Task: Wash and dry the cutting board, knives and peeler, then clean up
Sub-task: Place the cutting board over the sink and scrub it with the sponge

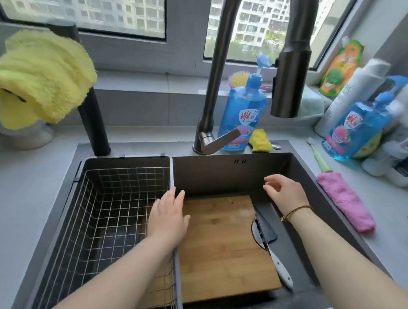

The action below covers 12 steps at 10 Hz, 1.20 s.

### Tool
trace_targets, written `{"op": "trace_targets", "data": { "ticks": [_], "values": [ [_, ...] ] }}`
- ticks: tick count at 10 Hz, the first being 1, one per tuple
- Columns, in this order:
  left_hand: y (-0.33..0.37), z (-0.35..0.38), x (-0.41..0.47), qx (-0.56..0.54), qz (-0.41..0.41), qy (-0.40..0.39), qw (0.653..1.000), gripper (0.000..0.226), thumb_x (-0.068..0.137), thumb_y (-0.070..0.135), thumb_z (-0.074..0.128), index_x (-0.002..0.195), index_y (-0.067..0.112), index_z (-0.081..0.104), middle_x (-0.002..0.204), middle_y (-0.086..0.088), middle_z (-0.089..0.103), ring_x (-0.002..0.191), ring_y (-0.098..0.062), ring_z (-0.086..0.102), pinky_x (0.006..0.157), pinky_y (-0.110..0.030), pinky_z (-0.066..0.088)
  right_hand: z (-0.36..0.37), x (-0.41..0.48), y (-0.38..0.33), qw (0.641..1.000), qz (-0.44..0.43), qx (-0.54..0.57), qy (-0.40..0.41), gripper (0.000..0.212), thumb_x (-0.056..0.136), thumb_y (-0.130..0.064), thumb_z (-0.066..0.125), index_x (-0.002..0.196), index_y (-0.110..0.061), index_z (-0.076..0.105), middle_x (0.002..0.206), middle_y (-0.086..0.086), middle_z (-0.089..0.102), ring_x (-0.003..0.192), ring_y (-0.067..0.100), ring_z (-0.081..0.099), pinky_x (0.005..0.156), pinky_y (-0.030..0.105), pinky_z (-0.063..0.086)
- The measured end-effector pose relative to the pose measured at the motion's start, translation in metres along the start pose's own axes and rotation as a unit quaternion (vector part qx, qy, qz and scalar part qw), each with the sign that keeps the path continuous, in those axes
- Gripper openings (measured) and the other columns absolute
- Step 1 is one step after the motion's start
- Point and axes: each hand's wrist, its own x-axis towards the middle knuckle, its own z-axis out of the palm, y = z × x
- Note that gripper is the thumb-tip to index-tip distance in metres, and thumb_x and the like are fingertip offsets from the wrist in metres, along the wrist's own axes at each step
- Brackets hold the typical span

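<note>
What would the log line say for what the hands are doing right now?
left hand: open, over cutting board | right hand: open, holds nothing | knife: in sink, right of cutting board

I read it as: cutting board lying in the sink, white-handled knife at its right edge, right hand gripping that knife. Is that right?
Not quite. The right hand grips nothing: the head view shows it open above the far part of the sink, apart from the white-handled knife. The cutting board does lie in the sink with that knife at its right edge.
</note>
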Motion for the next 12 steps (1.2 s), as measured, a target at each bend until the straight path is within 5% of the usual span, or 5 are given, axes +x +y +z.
{"op": "trace_targets", "data": {
  "ticks": [4, 7, 12],
  "values": [
    [0.013, 0.004, 0.020, 0.118, -0.032, -0.005, 0.992, 0.068, 0.095, 0.050, 0.028, 0.148, 0.017, 0.001, 0.156, -0.007, -0.004, 0.144, -0.020, 0.005, 0.115, -0.031, 0.011, 0.000, 0.068, -0.041, 0.992, -0.118, 0.030, -0.028, 0.060, 0.088, -0.013, 0.057, 0.141, -0.016, 0.029, 0.141, 0.002, 0.041, 0.125, 0.017, 0.044, 0.103, 0.027, 0.036],
    [0.011, 0.005, 0.022, 0.098, -0.040, -0.006, 0.994, 0.063, 0.098, 0.044, 0.024, 0.148, 0.016, -0.001, 0.156, -0.002, -0.010, 0.144, -0.016, 0.000, 0.116, -0.030, 0.005, 0.001, 0.106, -0.077, 0.979, -0.184, -0.075, -0.050, 0.030, 0.095, -0.021, 0.045, 0.121, -0.009, 0.054, 0.121, 0.011, 0.059, 0.112, 0.024, 0.053, 0.093, 0.029, 0.042],
    [0.009, 0.006, 0.023, 0.072, -0.042, -0.002, 0.997, 0.060, 0.098, 0.043, 0.022, 0.148, 0.019, 0.000, 0.156, -0.001, -0.011, 0.144, -0.015, 0.001, 0.116, -0.029, 0.004, 0.006, 0.102, -0.073, 0.968, -0.215, -0.129, -0.026, 0.031, 0.094, -0.026, 0.046, 0.119, -0.009, 0.054, 0.116, 0.012, 0.060, 0.108, 0.024, 0.056, 0.091, 0.029, 0.046]
  ]
}}
